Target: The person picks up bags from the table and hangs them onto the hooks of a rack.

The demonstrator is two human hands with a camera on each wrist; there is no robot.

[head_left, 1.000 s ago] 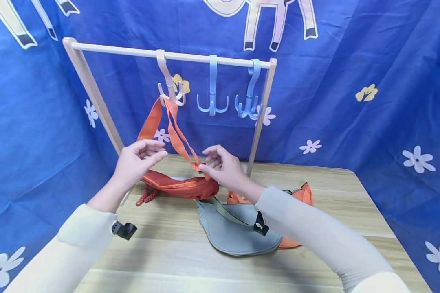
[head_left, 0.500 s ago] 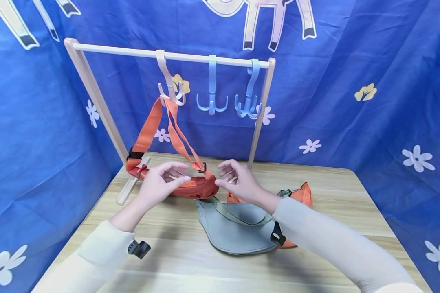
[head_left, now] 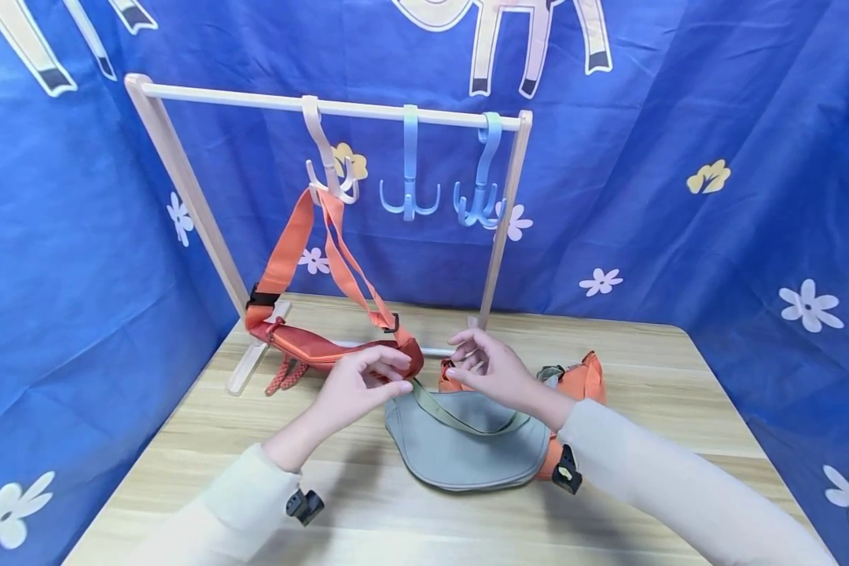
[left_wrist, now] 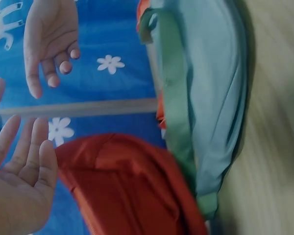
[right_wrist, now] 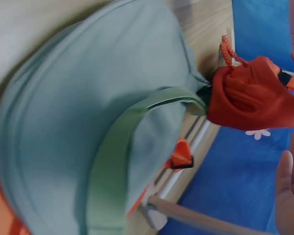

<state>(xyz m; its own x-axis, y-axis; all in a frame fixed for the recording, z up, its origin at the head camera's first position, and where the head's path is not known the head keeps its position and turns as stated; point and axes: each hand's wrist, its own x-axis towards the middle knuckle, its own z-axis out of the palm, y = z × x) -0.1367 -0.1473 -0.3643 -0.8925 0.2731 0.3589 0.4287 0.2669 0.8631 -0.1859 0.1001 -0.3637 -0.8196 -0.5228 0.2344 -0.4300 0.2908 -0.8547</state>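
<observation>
Fingers of the left hand (head_left: 359,387): loosely bent, thumb apart from the fingertips, holding nothing.
Fingers of the right hand (head_left: 497,373): loosely bent too, nothing between them; the hands face each other near the upper edge of the grey-green bag (head_left: 467,460).
Red bag (head_left: 307,346): low at the rack's left, its orange strap (head_left: 290,248) looped over the pale hook (head_left: 321,145).
Grey-green bag: on the wooden table (head_left: 672,393) before the rack (head_left: 219,97), its green strap (head_left: 435,410) arched across it.
Orange bundle (head_left: 586,381): partly behind the grey-green bag, toward the right.
Blue hooks (head_left: 410,157): two, right of the pale hook on the same bar.
Step in hand: judging by the looped strap, the red bag seems hung, and the hands poised for the grey-green one.
Next move: probably calls for pinching the green strap and raising it clear of the red bag's end.
Hidden: the left hand covers some of the red bag, the right some of the orange bundle; whether the red bag bears on the table is unclear.
Wrist views: dim, with hands cut off at the edges.
</observation>
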